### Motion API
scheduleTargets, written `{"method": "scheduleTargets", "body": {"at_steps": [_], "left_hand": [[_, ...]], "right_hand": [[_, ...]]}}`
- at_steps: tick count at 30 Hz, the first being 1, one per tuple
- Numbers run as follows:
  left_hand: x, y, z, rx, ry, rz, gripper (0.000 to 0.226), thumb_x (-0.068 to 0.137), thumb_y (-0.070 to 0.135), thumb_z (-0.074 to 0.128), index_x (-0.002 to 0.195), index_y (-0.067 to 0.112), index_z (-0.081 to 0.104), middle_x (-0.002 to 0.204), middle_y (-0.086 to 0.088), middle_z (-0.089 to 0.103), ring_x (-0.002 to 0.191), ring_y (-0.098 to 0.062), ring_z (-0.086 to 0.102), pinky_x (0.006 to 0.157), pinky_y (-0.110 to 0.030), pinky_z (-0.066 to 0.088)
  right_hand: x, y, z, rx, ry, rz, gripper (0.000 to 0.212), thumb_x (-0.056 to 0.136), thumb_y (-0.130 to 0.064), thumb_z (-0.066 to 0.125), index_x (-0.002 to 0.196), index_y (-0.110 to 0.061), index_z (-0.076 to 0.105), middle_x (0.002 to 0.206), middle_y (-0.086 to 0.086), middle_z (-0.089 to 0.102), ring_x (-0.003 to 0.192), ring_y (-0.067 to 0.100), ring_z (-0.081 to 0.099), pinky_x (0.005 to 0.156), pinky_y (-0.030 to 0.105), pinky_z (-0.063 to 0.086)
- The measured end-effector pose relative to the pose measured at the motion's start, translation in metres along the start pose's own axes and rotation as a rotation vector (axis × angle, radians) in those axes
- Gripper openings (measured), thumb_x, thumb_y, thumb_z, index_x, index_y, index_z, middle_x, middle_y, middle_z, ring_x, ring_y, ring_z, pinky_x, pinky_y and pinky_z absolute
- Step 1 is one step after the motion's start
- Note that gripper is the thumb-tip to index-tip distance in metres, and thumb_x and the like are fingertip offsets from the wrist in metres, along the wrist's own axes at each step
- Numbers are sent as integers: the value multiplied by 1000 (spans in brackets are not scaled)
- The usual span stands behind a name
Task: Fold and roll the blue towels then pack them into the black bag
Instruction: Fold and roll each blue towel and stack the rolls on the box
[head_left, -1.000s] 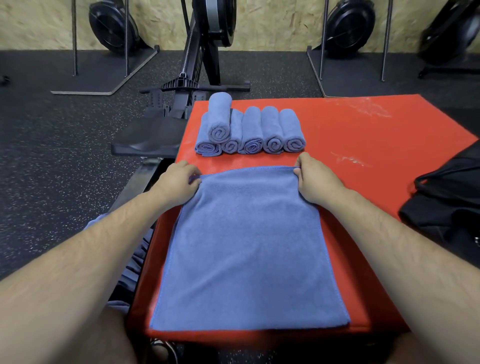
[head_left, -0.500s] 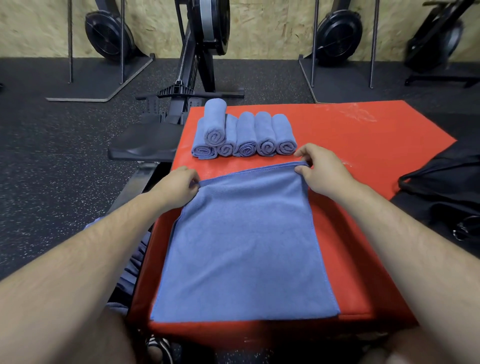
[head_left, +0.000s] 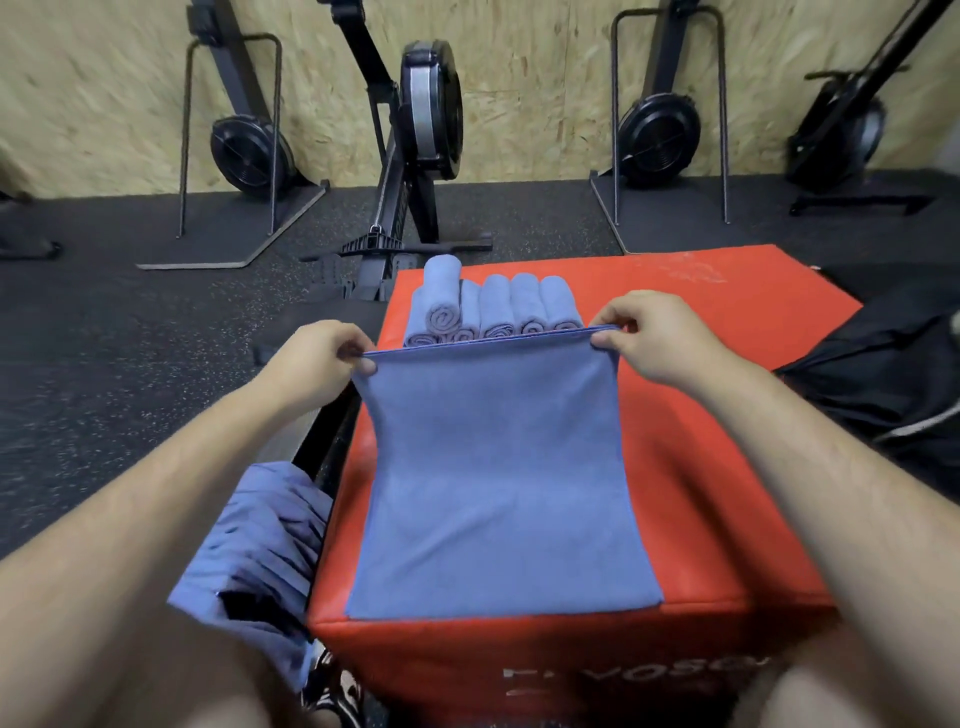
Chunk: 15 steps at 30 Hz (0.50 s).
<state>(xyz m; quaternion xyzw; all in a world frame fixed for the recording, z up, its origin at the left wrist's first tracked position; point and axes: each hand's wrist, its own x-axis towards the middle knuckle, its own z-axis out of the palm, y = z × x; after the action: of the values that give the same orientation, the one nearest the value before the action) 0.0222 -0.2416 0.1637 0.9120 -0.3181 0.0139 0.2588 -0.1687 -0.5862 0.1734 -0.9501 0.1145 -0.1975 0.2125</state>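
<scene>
We saw the left hand (head_left: 317, 358) and the right hand (head_left: 654, 338) each pinching a far corner of the blue towel (head_left: 498, 493), with fingers curled over the hem and thumb beneath. The far edge was lifted taut between them. The rest of the towel sloped down and lay flat on the red padded box (head_left: 727, 441), its near hem at the box's front edge.

Just beyond the hands, a row of rolled blue towels (head_left: 498, 312) sat on the same red top, spiral ends facing us, with one roll lying on top at the left-hand end. To the outside of the right hand, the black bag (head_left: 893, 384) slumped beside the box. Under the left forearm, a heap of loose blue towels (head_left: 260, 545) lay next to the box's side.

The box's front face carried white lettering, cut off by the frame. Around it lay dark speckled rubber flooring (head_left: 130, 389). Farther past the left hand, a rowing machine (head_left: 421, 135) pointed its flywheel at us. Other black rowers (head_left: 654, 135) stood along a chipboard wall (head_left: 104, 78).
</scene>
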Motion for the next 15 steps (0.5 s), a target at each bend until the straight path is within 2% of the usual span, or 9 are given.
{"method": "scheduleTargets", "body": {"at_steps": [1,3,6,9,10,12,15], "left_hand": [[-2,5,-12,-41,1,-20,13,83,9,75,79,19,68,78,-6,64,75,-24,60,66,-25,50],[1,18,-38,-48,64,-31,13,86,15,75,78,22,67,74,-6,63,63,-17,52,54,-18,42],[8,48,-81,-14,188,-16,9,87,20,75,81,21,68,73,2,64,61,-8,51,55,-23,39],[12,70,-117,-119,247,-37,6,91,17,70,86,15,66,76,-5,68,54,-13,59,46,-22,44],[11,77,-127,-156,259,-42,6,92,15,69,88,13,66,79,-8,70,56,-15,64,47,-22,49],[8,88,-142,-262,272,-54,5,93,12,68,92,7,66,84,-12,74,66,-21,73,55,-28,57],[-1,97,-156,-371,264,-78,10,94,9,67,98,0,66,88,-18,74,60,-12,71,43,-15,46]], "right_hand": [[0,-6,-9,-2,7,-11,7,86,-20,74,92,-17,75,92,0,66,88,19,56,76,30,39],[4,-21,-28,-2,28,-26,7,86,-21,74,92,-19,74,92,-4,68,84,14,54,71,26,36],[16,-47,-61,-2,85,-4,5,86,-20,72,90,-23,73,82,-10,63,81,13,56,65,24,34],[29,-67,-91,74,102,29,11,86,-14,67,88,-23,73,80,-9,69,81,14,66,69,29,48],[33,-72,-100,101,115,37,12,86,-12,66,87,-23,72,80,-7,71,78,13,68,68,28,51],[35,-81,-116,92,150,28,13,88,-13,66,86,-25,71,77,-7,71,70,8,63,61,24,47],[30,-92,-131,91,152,12,11,91,-15,65,86,-24,70,74,-5,71,66,8,63,57,23,41]]}}
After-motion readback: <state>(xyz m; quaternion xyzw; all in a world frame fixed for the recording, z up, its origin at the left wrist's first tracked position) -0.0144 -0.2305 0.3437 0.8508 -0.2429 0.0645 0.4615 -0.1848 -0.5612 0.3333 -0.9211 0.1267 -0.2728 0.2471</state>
